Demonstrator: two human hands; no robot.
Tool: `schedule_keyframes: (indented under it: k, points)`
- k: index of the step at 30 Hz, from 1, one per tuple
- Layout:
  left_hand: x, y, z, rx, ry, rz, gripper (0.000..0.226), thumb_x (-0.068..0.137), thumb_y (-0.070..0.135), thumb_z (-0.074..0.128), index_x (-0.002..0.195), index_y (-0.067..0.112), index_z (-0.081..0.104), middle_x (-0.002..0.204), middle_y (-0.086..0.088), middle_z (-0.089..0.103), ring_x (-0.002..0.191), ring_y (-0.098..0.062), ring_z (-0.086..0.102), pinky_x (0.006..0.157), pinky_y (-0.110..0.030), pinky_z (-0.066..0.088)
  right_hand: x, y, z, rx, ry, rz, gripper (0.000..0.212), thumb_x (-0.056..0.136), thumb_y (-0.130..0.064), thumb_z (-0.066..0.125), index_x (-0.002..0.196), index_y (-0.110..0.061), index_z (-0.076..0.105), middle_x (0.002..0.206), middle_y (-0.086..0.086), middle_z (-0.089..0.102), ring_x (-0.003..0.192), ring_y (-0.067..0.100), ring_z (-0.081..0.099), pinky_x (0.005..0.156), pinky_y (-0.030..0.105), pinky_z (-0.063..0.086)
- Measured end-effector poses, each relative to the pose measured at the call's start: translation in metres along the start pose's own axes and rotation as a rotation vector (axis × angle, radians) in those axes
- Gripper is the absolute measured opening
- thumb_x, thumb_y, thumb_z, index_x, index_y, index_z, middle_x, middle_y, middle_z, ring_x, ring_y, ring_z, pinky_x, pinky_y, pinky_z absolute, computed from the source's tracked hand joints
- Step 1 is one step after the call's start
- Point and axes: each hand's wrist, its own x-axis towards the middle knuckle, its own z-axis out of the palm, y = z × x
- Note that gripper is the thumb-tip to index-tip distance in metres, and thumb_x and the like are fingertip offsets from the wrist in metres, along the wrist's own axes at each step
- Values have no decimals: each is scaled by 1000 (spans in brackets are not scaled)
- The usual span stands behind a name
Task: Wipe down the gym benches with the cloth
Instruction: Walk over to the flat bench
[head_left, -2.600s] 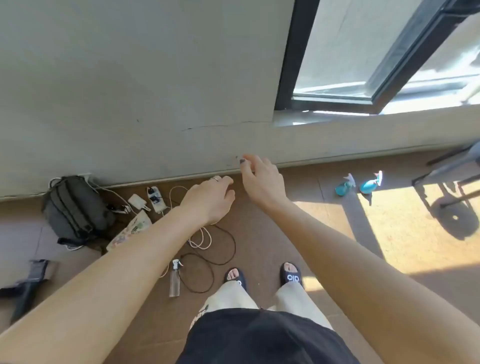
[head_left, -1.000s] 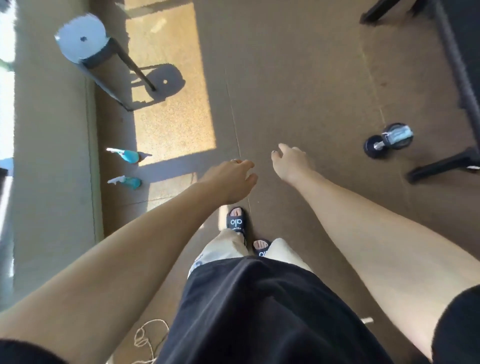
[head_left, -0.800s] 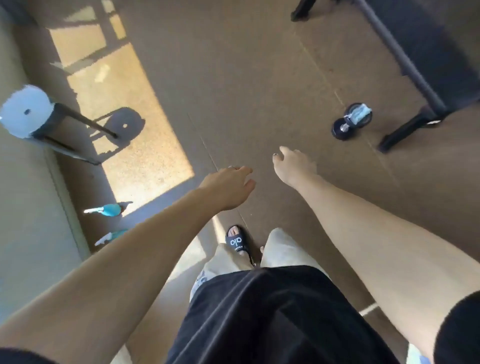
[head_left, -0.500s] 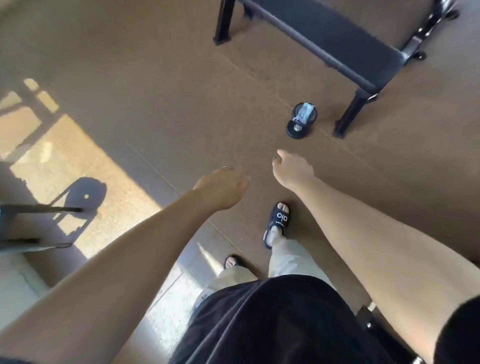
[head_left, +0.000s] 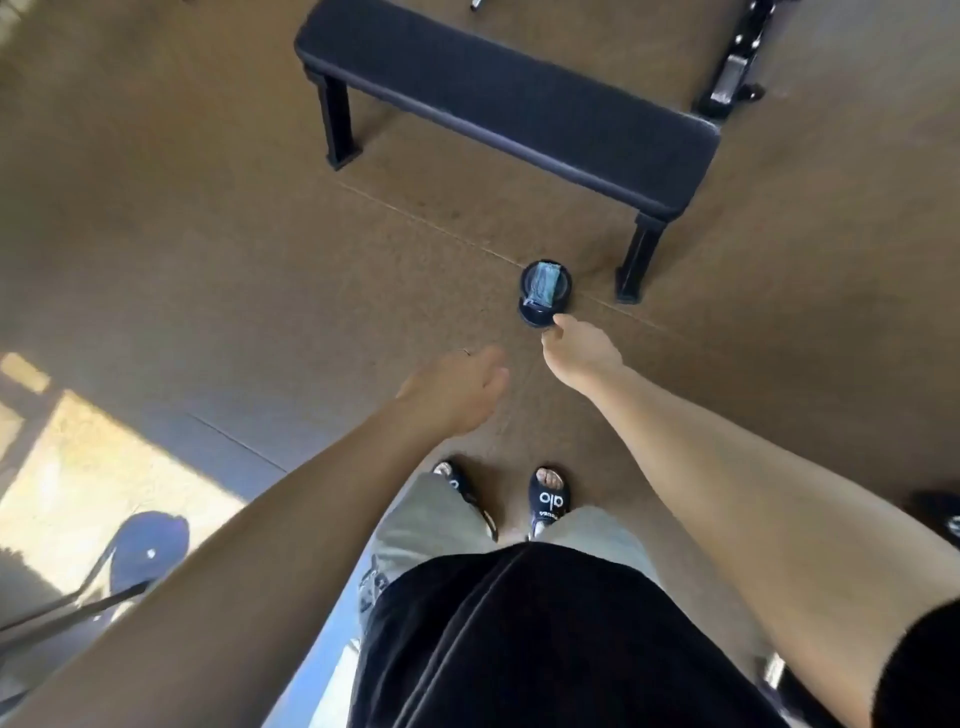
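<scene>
Black bench (head_left: 509, 98) ahead — well beyond both empty hands' grip.

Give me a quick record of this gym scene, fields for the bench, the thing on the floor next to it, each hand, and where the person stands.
bench: black padded bench, standing on the brown floor, nothing on its top
dumbbell: small black dumbbell with a bluish handle, on the floor beside the bench's near leg
left hand: left hand held out, loosely curled, holding nothing
right hand: right hand held out, holding nothing, just short of the dumbbell in the picture
cloth: none in view
person: standing in black slides, facing the bench
</scene>
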Motion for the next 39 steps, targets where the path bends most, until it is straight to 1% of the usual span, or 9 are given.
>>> schedule_keyframes:
  k: [8,10,17,20,25,30,33,37,39]
  points:
    - [156,-11,-77,6,10,152,56,100,47,32,138,14,56,136,-17,62,120,-37,60,104,-50,47,107,-22,-39,173,73,142,53,105,-36,37,156,-23,34,151,10,49,134,34,48,107,45,44]
    - [197,-18,-89,-7,-25,179,48,104,43,36,138,15,55,134,-15,62,115,-36,63,102,-49,49,137,-27,-42,227,93,198,55,105,-36,40,158,-22,32,152,10,47,136,34,47,107,43,42]
    - [342,-42,-92,-89,-114,176,43,109,33,43,143,11,54,141,-16,61,130,-33,56,107,-39,44,258,-30,-22,328,133,309,53,102,-34,48,152,-16,41,142,11,56,130,31,52,99,40,46]
    - [416,-49,-66,-158,-143,108,47,109,34,42,151,12,48,148,-14,57,135,-31,53,112,-41,42,325,-13,1,346,130,313,43,102,-29,51,141,-11,51,133,11,62,121,31,58,84,34,44]
    - [544,-59,11,-296,-146,-6,46,109,32,44,151,13,48,146,-12,57,133,-31,54,112,-41,43,444,33,67,337,103,286,44,100,-32,55,137,-9,53,130,12,63,118,32,60,88,36,48]
    - [658,-73,98,-345,-153,-53,46,108,27,47,151,11,47,142,-12,61,126,-30,59,105,-38,47,547,81,138,274,118,269,52,99,-38,57,140,-8,49,136,13,58,122,33,58,89,36,49]
    - [706,-82,132,-331,-150,-50,44,109,20,45,151,7,45,132,-17,64,117,-35,63,91,-38,49,594,103,168,280,115,285,57,101,-43,49,144,-6,44,142,15,54,123,33,58,87,38,49]
    - [754,-97,154,-262,-48,-6,33,108,25,50,139,15,54,121,-11,68,100,-26,65,79,-31,47,636,125,189,350,293,311,46,97,-52,53,111,-8,57,106,11,68,98,33,67,75,37,52]
    - [771,-104,160,-313,-3,8,16,106,26,53,119,18,59,107,-10,71,93,-27,69,82,-42,58,644,129,192,325,344,304,52,94,-60,52,105,-10,60,99,9,70,93,32,68,75,36,53]
